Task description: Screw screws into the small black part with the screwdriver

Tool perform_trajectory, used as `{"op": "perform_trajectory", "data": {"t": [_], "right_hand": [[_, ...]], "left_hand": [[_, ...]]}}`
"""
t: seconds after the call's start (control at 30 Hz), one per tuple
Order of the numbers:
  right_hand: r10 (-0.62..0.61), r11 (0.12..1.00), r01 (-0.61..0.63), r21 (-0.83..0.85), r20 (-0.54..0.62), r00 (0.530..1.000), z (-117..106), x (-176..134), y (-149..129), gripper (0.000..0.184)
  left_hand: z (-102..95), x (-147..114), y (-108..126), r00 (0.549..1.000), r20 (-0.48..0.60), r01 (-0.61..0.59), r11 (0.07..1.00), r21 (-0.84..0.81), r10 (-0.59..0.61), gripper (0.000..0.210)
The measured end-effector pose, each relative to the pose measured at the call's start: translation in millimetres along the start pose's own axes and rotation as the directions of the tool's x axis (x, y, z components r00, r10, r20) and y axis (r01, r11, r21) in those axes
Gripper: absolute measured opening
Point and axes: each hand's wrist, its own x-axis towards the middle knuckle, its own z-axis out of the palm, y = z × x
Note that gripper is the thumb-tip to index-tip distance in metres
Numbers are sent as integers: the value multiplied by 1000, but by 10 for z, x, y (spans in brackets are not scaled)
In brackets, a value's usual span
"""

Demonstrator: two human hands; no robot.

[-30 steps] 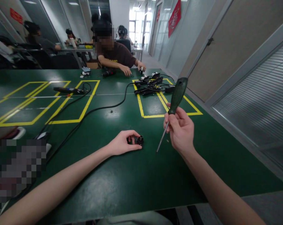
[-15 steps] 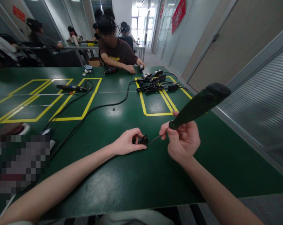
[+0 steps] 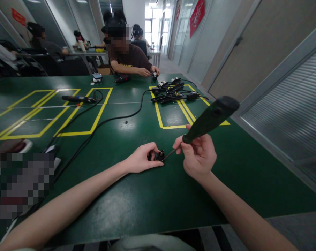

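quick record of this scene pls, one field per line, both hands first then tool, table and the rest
left hand: holds small black part on table
right hand: grips screwdriver
screwdriver: dark green handle, tilted, tip at the part
table: green, yellow tape outlines
far right: heap of black cabled items
co-worker: across the table

On the desk's (image 3: 121, 205) nearer half, I see a small part (image 3: 161, 155) between the left hand (image 3: 141, 159) and the screwdriver (image 3: 210, 120), which the right hand (image 3: 201, 157) holds. Toward the far right corner lies a cable cluster (image 3: 172, 94); well left of it, a corded tool (image 3: 78, 99). A drill (image 3: 122, 78) sits by the far edge, before a co-worker (image 3: 133, 57).
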Motion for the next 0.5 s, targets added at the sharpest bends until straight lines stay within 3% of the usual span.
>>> {"op": "perform_trajectory", "data": {"t": [0.27, 0.5], "right_hand": [[-3, 1000, 3, -23, -10, 1000, 3, -31, 40, 17], [-33, 999, 33, -10, -54, 998, 42, -50, 99, 40]], "left_hand": [[2, 7, 21, 1000, -3, 17, 1000, 4, -17, 41], [3, 10, 9, 1000, -12, 6, 1000, -3, -6, 40]]}}
